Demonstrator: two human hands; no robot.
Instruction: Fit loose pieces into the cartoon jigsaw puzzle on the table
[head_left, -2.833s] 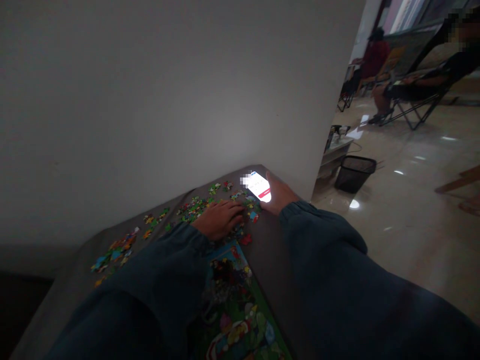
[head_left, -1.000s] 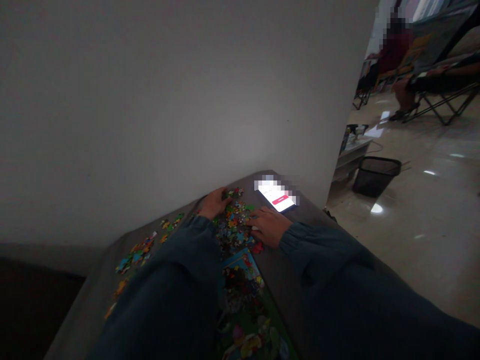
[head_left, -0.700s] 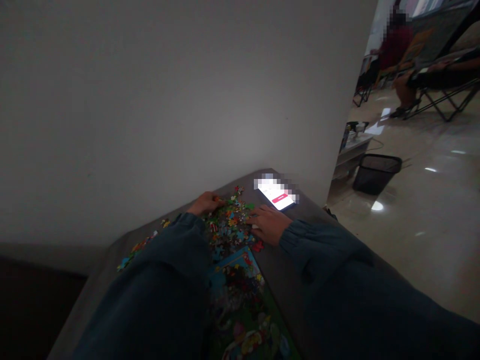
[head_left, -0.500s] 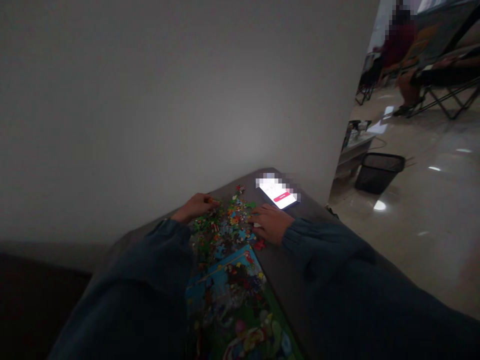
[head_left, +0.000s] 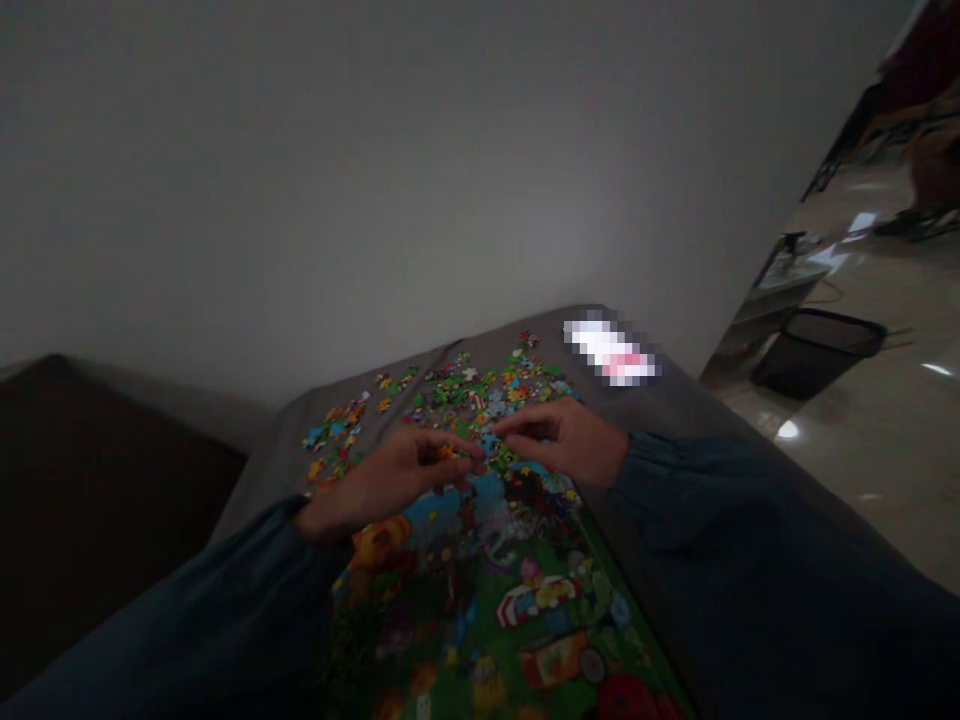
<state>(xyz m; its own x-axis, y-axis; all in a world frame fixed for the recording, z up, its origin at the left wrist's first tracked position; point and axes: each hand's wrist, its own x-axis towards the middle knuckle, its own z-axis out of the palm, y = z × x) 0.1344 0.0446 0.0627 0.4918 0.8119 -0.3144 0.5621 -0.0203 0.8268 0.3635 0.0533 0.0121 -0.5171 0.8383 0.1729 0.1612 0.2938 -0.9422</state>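
My left hand [head_left: 401,470] is over the upper edge of a partly filled jigsaw puzzle [head_left: 450,625], thumb and fingers closed in a pinch. Facing it from the right is my right hand [head_left: 566,437], its fingertips also drawn together. A small blue puzzle piece [head_left: 488,444] shows where the fingertips of both hands meet; the dim light blurs its outline. Beyond the hands lies a heap of loose, many-coloured puzzle pieces [head_left: 454,388]. The puzzle shows a cartoon scene in green, orange and blue.
A lit phone [head_left: 611,350], blurred out, lies at the far right of the grey covered table [head_left: 660,405]. More loose pieces [head_left: 337,425] lie to the left. A pale wall [head_left: 375,180] rises behind. On the floor at right stands a black waste bin [head_left: 817,352].
My left hand has come from the far side of the heap down to the puzzle's edge. The right hand's spread fingers have drawn together near it. The view has tilted and shifted left.
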